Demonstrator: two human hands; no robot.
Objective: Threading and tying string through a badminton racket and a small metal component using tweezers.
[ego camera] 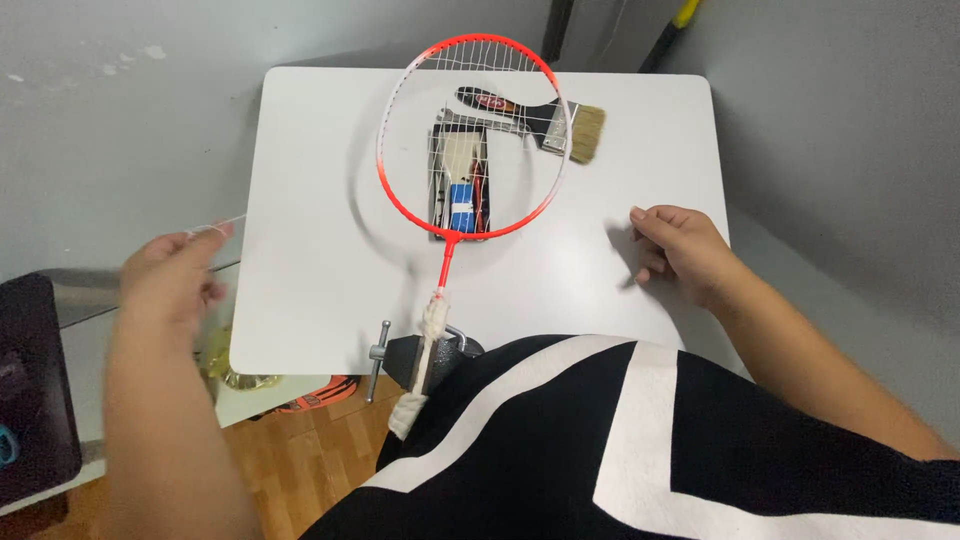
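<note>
A red-framed badminton racket (455, 225) stands out over a white table (320, 250), its wrapped handle (428, 345) clamped in a dark vise (440, 355) at the near edge. The head is only partly strung. My left hand (175, 280) is off the table's left side, pinching a thin white string (228, 224) that runs toward the racket. My right hand (680, 250) rests on the table to the racket's right, fingers curled, nothing visible in it.
Under the racket head lies an open flat box (440, 225) with a blue item and small tools. A wide paintbrush (560, 125) lies at the back. A dark case (35, 380) sits at far left. Wooden floor shows below.
</note>
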